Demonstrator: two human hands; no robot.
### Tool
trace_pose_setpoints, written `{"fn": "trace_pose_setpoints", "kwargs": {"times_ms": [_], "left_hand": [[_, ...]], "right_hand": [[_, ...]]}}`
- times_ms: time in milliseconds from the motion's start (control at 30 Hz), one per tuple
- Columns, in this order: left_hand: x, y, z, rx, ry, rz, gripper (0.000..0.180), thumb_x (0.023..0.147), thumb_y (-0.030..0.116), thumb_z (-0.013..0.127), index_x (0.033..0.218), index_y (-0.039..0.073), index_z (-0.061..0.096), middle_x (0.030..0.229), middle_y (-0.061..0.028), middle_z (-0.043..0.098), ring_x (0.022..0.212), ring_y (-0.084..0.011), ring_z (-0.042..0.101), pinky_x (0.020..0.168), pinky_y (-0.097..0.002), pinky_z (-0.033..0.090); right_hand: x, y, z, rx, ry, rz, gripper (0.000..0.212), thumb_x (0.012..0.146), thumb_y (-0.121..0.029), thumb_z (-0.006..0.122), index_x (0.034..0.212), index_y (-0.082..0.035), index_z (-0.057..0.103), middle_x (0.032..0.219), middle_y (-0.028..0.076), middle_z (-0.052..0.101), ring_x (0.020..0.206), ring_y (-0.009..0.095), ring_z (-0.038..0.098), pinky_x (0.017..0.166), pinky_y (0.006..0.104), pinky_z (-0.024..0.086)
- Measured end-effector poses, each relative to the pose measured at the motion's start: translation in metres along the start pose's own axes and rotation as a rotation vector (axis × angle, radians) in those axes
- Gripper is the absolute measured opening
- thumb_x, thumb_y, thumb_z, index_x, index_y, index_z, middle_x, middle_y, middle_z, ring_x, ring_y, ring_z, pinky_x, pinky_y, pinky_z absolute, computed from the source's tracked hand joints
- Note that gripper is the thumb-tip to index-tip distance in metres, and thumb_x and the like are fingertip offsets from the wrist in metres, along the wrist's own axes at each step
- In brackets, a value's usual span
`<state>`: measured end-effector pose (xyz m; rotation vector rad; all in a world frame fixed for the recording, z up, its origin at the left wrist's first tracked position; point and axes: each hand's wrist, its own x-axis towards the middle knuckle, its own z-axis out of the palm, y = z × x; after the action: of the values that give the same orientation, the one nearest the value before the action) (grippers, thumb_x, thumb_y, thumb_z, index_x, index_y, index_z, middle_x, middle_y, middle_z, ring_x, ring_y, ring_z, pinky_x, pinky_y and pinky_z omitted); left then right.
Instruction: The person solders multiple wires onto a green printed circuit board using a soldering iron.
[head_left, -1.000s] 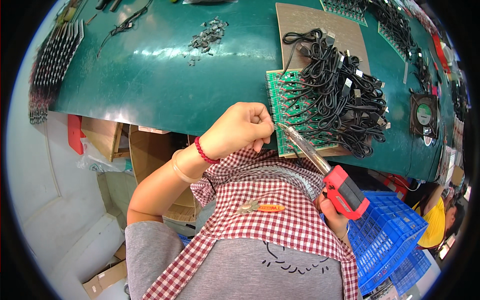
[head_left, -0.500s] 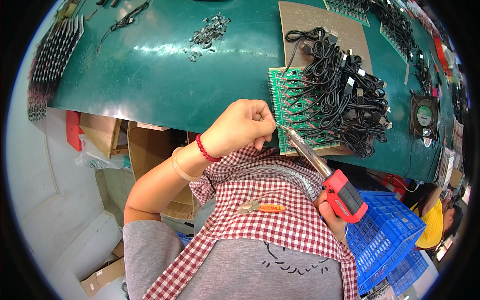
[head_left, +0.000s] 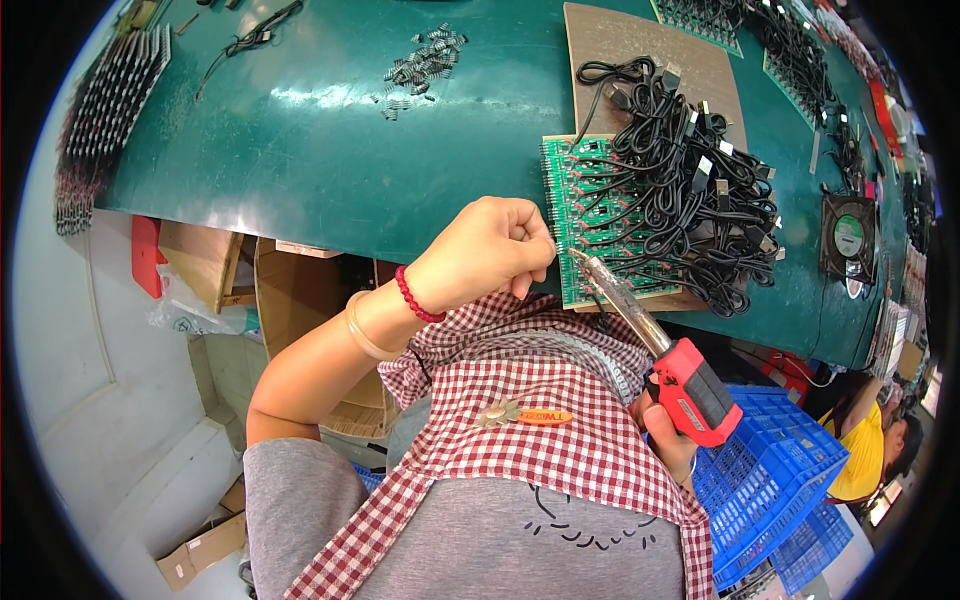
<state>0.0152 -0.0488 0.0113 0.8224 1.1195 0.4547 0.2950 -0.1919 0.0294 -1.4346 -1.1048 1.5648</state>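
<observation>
My right hand (head_left: 668, 440) grips the red and black handle of a soldering iron (head_left: 632, 312). The iron's metal tip points up and left, at the left edge of a green circuit board panel (head_left: 570, 215). Beside that edge, close to the tip, my left hand (head_left: 490, 245) is closed in a pinch; whatever lies between its fingertips is hidden or too small to name. Black cables (head_left: 665, 190) with USB plugs lie heaped over the panel's right side, several joined to it by thin red and black leads. A brown board (head_left: 655, 45) lies under the panel.
Small dark pin-like components (head_left: 420, 68) are piled on the green table (head_left: 300, 130). A stack of boards (head_left: 110, 120) stands at the far left. At the right are a black fan (head_left: 849, 237), blue crates (head_left: 765, 480) and a person in yellow (head_left: 862, 455).
The soldering iron has shifted very slightly to the right and down at its handle, its tip still by the panel's edge. My left hand keeps its pinch in nearly the same place.
</observation>
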Motion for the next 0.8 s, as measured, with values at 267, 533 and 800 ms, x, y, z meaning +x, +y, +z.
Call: {"fn": "trace_pose_setpoints", "kwargs": {"times_ms": [267,533,800], "left_hand": [[0.004,0.005,-0.002,-0.007,-0.012,0.011,0.007,0.083,0.008,0.054,0.081,0.002,0.053,0.066,-0.0014,0.057,0.05,-0.004,0.052,0.042,-0.0166,0.038],[-0.005,0.019,-0.02,0.414,0.292,0.274,0.013,0.082,0.01,0.059,0.082,-0.001,0.053,0.066,-0.006,0.059,0.052,-0.0132,0.057,0.045,-0.025,0.043],[0.019,0.005,-0.121,1.078,0.877,0.542,0.023,0.079,0.012,0.062,0.073,-0.002,0.045,0.06,-0.0177,0.053,0.053,-0.0349,0.051,0.051,-0.0399,0.041]], "right_hand": [[0.005,-0.012,0.001,-0.046,0.028,-0.012,0.011,0.08,0.0,0.061,0.091,0.001,0.059,0.078,0.004,0.058,0.07,0.012,0.053,0.063,0.0271,0.044],[0.011,-0.015,0.001,0.113,-0.003,-0.091,0.012,0.084,-0.006,0.055,0.09,0.004,0.057,0.073,0.005,0.055,0.064,0.013,0.05,0.059,0.027,0.041],[0.019,-0.026,0.002,-0.099,0.065,0.0,0.019,0.074,-0.006,0.069,0.091,-0.002,0.061,0.084,0.006,0.059,0.074,0.014,0.057,0.064,0.0282,0.044]]}}
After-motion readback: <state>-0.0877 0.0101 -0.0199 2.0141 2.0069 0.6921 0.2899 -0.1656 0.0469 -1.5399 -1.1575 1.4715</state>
